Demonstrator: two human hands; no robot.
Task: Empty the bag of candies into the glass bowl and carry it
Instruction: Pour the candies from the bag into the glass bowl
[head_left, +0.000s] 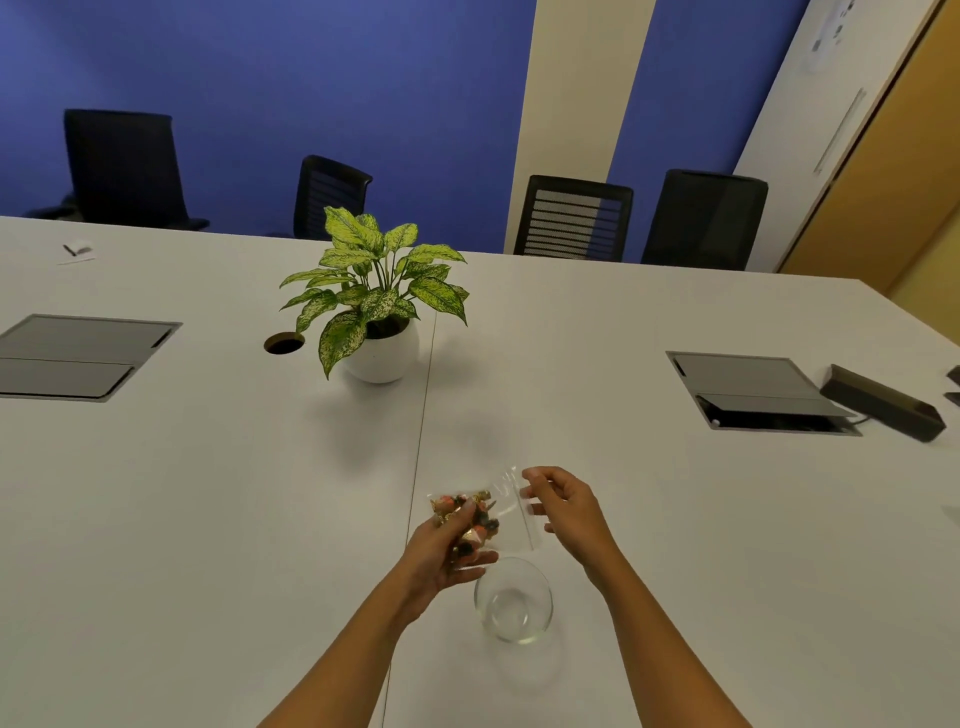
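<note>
A clear plastic bag of candies (506, 512) with orange, gold and dark wrappers is held just above the white table (208, 493). My left hand (447, 551) grips the bag's filled end from below. My right hand (563, 506) pinches the bag's empty open end with thumb and fingertips. The empty glass bowl (513, 600) stands on the table directly below and slightly nearer than the bag, between my forearms.
A potted plant (376, 306) in a white round pot stands behind the bag, with a cable hole (283, 343) to its left. Grey cable hatches (78, 356) (753, 389) lie left and right. A dark box (883, 402) is far right. Black chairs (574, 218) line the far edge.
</note>
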